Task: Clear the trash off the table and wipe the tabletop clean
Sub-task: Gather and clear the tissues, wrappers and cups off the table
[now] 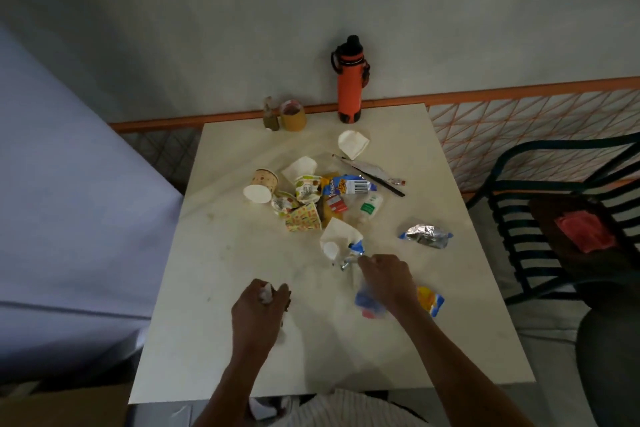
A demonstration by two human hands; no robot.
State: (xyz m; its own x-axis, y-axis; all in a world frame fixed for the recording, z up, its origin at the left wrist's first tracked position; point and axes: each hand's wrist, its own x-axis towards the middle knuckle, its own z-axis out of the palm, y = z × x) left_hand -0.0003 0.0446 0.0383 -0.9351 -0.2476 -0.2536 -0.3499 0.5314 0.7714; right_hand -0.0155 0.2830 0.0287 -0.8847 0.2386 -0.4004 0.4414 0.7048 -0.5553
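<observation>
Pale and square, the table (214, 340) stands against a grey wall with an orange rail, a dark slatted chair (540, 229) to its right with a red cloth (585, 230) on the seat. Along the far edge stand an orange bottle (349, 87) with a black cap, a roll of brown tape (293, 115) and a small greenish object left of it that is too blurred to name.

Trash lies heaped in the middle: a tipped paper cup (261, 185) with its white base toward the near side, crushed patterned cups (304, 208) just right of it, a blue snack wrapper (349, 185), a small white sachet with green print (371, 206), and a dark thin stick (372, 177) lying slantwise beyond. A folded white napkin (353, 144) sits apart on the far side, another white napkin (341, 236) on the near side of the heap. A crumpled foil wrapper (427, 236) lies alone to the right.

The left hand (258, 312) is near the table's near edge, its grip clenched around a wad of whitish paper (267, 291). The right hand (386, 279) reaches to the near edge of the heap, fingertips pinching a small blue and silver wrapper (353, 253). Beneath that hand lies a blurred blue packet (367, 302), and just right of the wrist a yellow and blue wrapper (429, 302).
</observation>
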